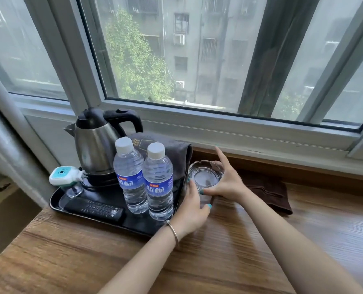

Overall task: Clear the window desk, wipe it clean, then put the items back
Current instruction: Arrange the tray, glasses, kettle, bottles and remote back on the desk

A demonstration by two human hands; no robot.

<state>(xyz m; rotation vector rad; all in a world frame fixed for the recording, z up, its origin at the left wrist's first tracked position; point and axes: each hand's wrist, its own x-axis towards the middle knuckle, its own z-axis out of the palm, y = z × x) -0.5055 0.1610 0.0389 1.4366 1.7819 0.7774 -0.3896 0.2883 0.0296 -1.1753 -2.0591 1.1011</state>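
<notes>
Both hands hold the glass ashtray [206, 177]: left hand [192, 211] fingers curl on its near rim, right hand [225, 183] fingers spread around its far side. Left of them stands the loaded tray [57, 205]. Judgement: clearing barely begun; wiping and restocking of the table [91, 257] remain.

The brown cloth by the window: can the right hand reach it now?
Probably yes: the brown cloth lies uncovered just beside the right hand, but that hand first must release the glass ashtray.
</notes>
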